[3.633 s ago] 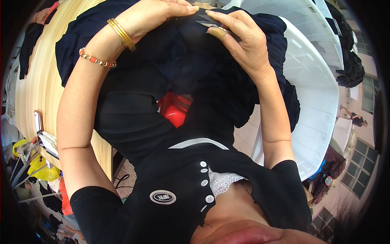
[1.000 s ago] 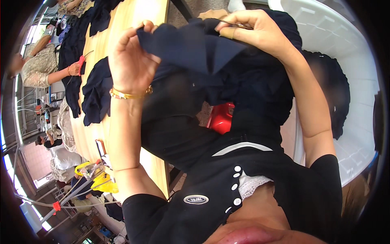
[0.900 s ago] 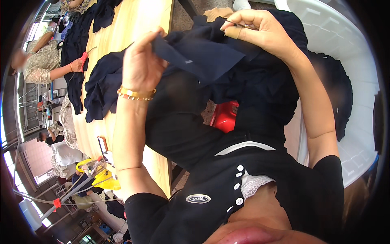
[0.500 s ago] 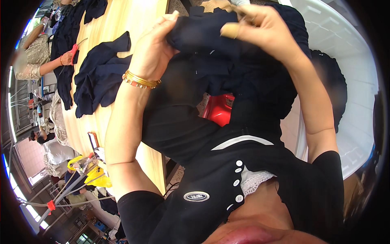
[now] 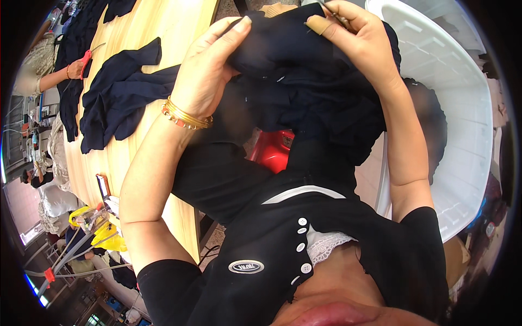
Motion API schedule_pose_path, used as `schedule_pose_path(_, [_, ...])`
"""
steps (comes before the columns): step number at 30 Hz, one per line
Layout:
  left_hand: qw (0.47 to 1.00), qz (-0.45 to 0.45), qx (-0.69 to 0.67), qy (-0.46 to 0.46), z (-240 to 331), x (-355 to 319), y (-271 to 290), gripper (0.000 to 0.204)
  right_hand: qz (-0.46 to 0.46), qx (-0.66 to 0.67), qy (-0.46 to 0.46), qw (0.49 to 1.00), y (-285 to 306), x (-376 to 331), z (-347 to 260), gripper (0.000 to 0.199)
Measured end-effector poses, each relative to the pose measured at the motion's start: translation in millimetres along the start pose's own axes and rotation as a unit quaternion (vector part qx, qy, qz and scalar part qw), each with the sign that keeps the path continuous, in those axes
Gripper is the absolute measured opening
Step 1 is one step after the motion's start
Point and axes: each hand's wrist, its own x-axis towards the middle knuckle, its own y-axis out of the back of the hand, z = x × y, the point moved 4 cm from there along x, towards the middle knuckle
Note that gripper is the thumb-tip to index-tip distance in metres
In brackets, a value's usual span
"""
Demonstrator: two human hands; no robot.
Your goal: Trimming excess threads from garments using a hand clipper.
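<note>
A dark navy garment [image 5: 288, 46] is stretched between my two hands, and its folds hang down over my lap. My left hand [image 5: 212, 60] pinches its left edge between thumb and fingers. At the upper right corner of the cloth, my right hand [image 5: 361, 46] is closed on the garment's edge, a tan wrap around its thumb. A slim dark metal tool [image 5: 338, 17], like thread snips, lies in the right hand's fingers; its full shape is hidden. Small pale thread bits show on the cloth below.
A wooden table [image 5: 179, 32] runs along my left, with navy garments [image 5: 122, 92] on it. Across it, another person's hand [image 5: 76, 69] holds red-handled scissors [image 5: 86, 58]. A white plastic bin [image 5: 467, 125] with dark cloth stands to my right. A red stool [image 5: 274, 149] shows below the garment.
My right hand has turned and come to rest at the cloth's corner, where it was blurred before. The garment is spread flatter between both hands. The whole view has shifted slightly.
</note>
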Motion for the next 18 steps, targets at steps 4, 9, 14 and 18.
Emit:
schedule_pose_path(4, [0.999,0.037,0.024,0.000,-2,0,2,0.023,0.021,-0.231,0.210,0.950,-6,-14,-34,0.035])
schedule_pose_path(9, [0.998,0.039,0.043,0.003,-1,-2,1,0.024,0.037,-0.253,0.324,0.911,-16,-16,-36,0.033])
schedule_pose_path(14, [0.996,0.017,0.071,-0.047,1,-5,-2,0.026,0.033,-0.266,0.322,0.908,-20,-14,-38,0.031])
schedule_pose_path(18, [0.997,0.006,0.060,-0.051,4,-7,-2,0.026,0.020,-0.254,0.324,0.911,-22,-13,-38,0.029])
